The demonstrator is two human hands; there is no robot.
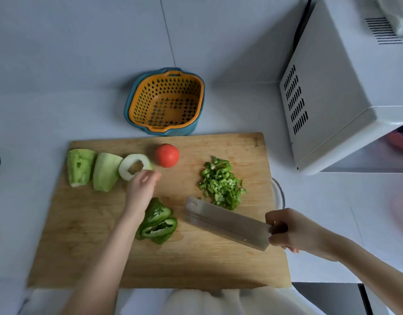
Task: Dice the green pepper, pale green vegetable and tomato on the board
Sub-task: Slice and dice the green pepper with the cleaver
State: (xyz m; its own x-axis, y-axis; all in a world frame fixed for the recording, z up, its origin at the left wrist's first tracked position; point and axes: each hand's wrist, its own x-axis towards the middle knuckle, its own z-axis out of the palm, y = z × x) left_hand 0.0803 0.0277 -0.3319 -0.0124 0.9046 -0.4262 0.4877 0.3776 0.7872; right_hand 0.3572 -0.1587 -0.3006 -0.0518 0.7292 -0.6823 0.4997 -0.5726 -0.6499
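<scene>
Wooden board (82,246) mid-frame: your right hand (293,230) grips the cleaver (227,223) near the diced pepper (221,185), left hand (142,189) loose-fingered, holding nothing, by the pale ring slice (134,165).

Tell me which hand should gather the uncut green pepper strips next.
Left. The left hand is open, right by the green pepper strips, while the right hand grips the cleaver.

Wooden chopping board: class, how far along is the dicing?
Done: a pile of diced green pepper. In hand: the right hand holds the steel cleaver; the open left hand is near the pale green ring slice. Left: green pepper strips, two pale green vegetable chunks, the whole red tomato.
</scene>
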